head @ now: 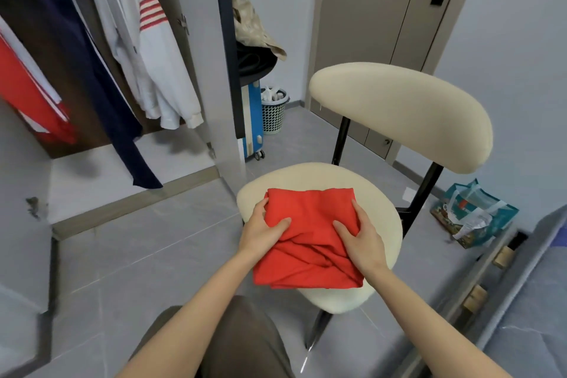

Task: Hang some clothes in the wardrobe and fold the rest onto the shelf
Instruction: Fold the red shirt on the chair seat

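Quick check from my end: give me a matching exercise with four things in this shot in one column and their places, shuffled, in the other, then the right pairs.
Things:
1. red garment
2. white jacket
3. mesh basket
4. teal bag

Places:
A. on the floor to the right of the chair
B. folded on the chair seat, between the left hand and right hand
C. hanging in the wardrobe
D. on the floor beside the blue suitcase

Pairs: 1-B, 2-C, 3-D, 4-A
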Demonstrator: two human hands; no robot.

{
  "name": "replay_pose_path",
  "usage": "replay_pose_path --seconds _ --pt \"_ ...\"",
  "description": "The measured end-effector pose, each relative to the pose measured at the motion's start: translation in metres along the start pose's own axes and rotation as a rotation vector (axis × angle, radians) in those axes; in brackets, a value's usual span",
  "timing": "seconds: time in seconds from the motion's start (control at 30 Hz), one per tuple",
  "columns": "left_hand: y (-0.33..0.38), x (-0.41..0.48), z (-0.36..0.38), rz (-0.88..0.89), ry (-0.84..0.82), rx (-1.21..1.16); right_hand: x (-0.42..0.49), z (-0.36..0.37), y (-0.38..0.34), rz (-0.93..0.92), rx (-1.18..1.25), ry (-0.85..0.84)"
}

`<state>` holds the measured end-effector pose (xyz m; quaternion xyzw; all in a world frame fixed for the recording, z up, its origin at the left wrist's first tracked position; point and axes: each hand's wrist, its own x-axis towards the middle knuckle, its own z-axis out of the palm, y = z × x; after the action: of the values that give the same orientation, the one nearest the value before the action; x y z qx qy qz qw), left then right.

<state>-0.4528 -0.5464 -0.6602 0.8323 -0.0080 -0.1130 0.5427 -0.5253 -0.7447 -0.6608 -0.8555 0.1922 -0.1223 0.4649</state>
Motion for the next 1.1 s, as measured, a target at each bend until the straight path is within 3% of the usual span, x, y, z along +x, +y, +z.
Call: replay_pose_path --seconds 0.27,0.6,0.9,1.1 --pt "0.067 -0.05 -0.087 0.177 0.19 -0.147 -0.018 -0.017 -0.106 -0.262 0.183 0.02" --pt "0.1 -0.077 -0.214 0.287 0.381 -0.216 -0.02 0.024 -0.233 -0.43 0.382 -0.159" --pt "0.081 0.004 -0.325 0.233 0.506 -0.244 0.054 0.136 -0.315 -0.518 0.342 -0.327" --pt "0.117 0.051 -0.406 0.203 0.562 -0.219 0.108 0.189 -0.403 -0.536 0.347 -0.399"
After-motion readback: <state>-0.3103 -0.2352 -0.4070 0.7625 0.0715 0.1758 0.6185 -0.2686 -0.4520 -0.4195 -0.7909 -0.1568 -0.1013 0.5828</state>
